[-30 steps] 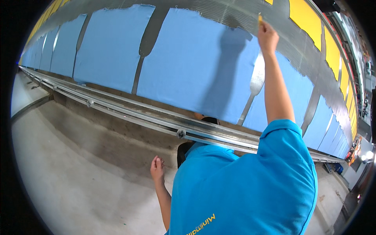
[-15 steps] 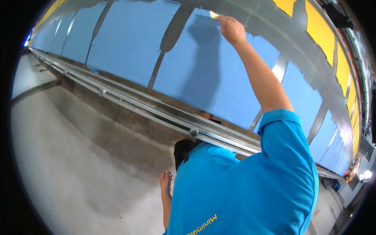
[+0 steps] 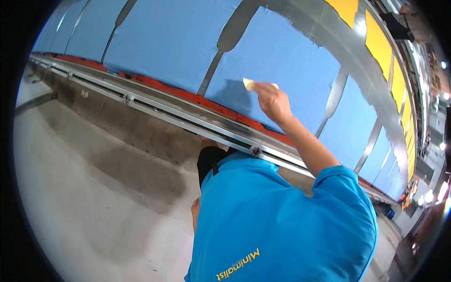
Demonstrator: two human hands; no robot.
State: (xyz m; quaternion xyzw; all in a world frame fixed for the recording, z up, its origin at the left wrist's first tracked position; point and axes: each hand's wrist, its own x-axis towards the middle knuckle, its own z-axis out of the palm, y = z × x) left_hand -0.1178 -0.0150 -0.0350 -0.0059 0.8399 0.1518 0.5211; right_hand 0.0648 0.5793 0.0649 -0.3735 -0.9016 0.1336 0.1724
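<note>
My right hand [image 3: 274, 102] is closed on a flat, pale yellow piece [image 3: 248, 84], which looks like a small scraper or card. Its tip sticks out past the fingers, and another corner shows behind the knuckles. The hand is over the lower part of a light blue fabric panel [image 3: 282, 51] spread on a long grey table [image 3: 329, 33]. Whether the piece touches the cloth is hard to tell. Down by my side, far from the table, is my left hand [image 3: 195, 205]; my shirt hides most of it and its fingers do not show clearly.
More blue panels [image 3: 164, 40] lie in a row to both sides, with grey strips between them. Yellow panels [image 3: 380, 40] line the table's far side. A metal rail [image 3: 164, 114] and a red strip [image 3: 174, 88] run along the near edge. A person [image 3: 408, 26] stands far right.
My right hand has come down the blue panel from its far edge toward the near edge, still holding the pale yellow piece. The left hand has slipped further behind my shirt.
</note>
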